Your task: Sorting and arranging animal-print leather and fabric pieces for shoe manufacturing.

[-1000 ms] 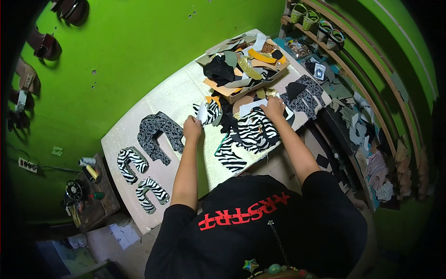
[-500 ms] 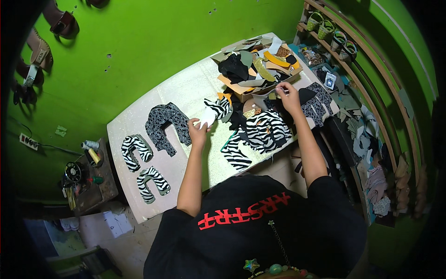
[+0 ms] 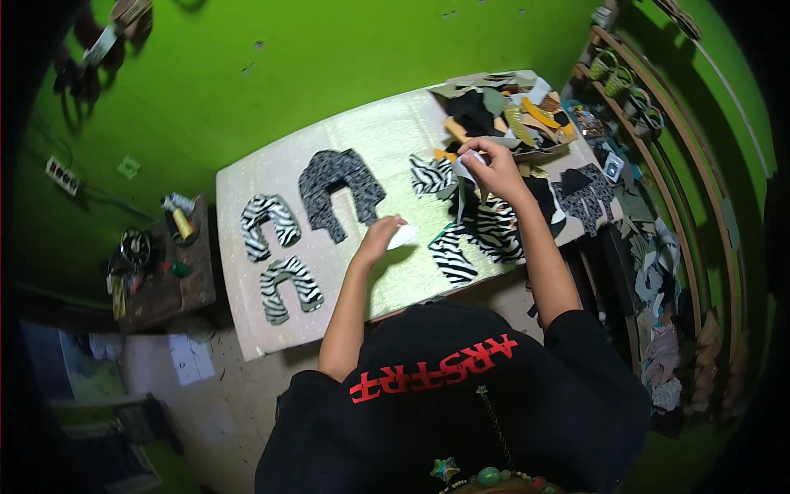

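Note:
My left hand (image 3: 381,240) is closed on a small white piece (image 3: 403,237), low over the table's middle. Its thumb and fingers pinch the piece's edge. My right hand (image 3: 496,171) is raised, its fingers pinching a pale grey-white scrap (image 3: 472,167); the material is hard to make out. Just left of the scrap lies a small zebra-print piece (image 3: 430,176). Beneath and in front of my right hand are larger zebra-print pieces (image 3: 494,229), partly hidden by my forearm. A zebra-print strip with a green edge (image 3: 453,257) rests at the table's near side.
Beyond my right hand a cardboard box (image 3: 550,151) overflows with coloured scraps. On the table's (image 3: 247,333) left lie a dark patterned U-shaped piece (image 3: 323,183) and two zebra-print U-shaped pieces (image 3: 262,216). A wooden rack (image 3: 650,156) stands right; a small cluttered table (image 3: 185,276) stands left.
My right hand has moved left from the box's front toward the small zebra piece, keeping the pale scrap. My left hand has drawn nearer to me with the white piece. The view has shifted.

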`<state>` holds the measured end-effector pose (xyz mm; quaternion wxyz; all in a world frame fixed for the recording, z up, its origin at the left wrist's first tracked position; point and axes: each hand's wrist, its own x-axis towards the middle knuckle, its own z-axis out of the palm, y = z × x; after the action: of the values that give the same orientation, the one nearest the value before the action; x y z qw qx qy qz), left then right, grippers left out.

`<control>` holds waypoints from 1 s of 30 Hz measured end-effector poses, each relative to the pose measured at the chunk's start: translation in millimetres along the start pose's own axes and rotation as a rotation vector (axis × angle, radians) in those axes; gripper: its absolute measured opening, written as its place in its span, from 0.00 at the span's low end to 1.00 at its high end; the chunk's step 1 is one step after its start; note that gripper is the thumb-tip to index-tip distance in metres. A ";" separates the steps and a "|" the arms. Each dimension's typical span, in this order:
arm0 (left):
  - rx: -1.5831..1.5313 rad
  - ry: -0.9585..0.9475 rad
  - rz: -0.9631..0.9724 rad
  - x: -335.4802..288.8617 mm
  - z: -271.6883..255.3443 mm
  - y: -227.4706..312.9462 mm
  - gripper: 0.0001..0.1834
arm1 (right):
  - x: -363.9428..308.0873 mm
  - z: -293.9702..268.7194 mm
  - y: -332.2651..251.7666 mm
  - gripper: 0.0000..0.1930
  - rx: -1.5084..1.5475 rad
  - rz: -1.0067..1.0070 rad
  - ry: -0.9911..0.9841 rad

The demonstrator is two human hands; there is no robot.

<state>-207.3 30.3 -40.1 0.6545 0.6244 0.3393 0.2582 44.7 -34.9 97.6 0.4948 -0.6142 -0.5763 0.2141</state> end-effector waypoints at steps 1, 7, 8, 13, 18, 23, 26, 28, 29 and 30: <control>-0.005 0.023 -0.006 -11.4 -8.9 8.8 0.13 | 2.9 14.7 0.0 0.08 0.019 -0.040 -0.018; 0.255 -0.045 -0.134 -84.3 -76.2 -3.4 0.11 | 1.3 113.6 -39.6 0.08 0.085 0.064 -0.263; 0.257 -0.056 -0.004 -93.1 -88.2 -15.0 0.21 | -2.1 129.9 -50.6 0.09 0.125 0.119 -0.345; 0.088 -0.025 -0.096 -140.8 -124.3 -1.5 0.40 | -24.3 212.1 -65.5 0.13 0.302 0.061 -0.581; -0.112 -0.009 -0.236 -163.7 -143.8 -2.6 0.36 | -38.0 259.6 -73.5 0.14 0.281 0.048 -0.609; -0.054 0.076 -0.335 -155.7 -145.3 -20.6 0.15 | -45.6 246.6 -55.0 0.15 0.121 0.353 -0.360; 0.014 0.089 -0.272 -141.2 -127.0 -23.4 0.13 | -54.1 220.3 -1.3 0.16 -0.047 0.253 -0.199; -0.025 0.118 -0.236 -132.8 -113.6 -24.6 0.14 | -54.7 196.7 15.1 0.17 -0.263 0.460 -0.224; -0.026 0.102 -0.235 -129.7 -111.1 -25.6 0.14 | -54.8 187.5 23.3 0.18 -0.353 0.566 -0.224; -0.071 0.079 -0.255 -125.7 -109.8 -26.3 0.14 | -55.5 180.8 39.0 0.18 -0.358 0.575 -0.211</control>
<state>-373.7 2.8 -49.8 0.6898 0.5419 0.4321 0.2092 -100.2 -14.6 -28.5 0.2365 -0.8027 -0.4563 0.3027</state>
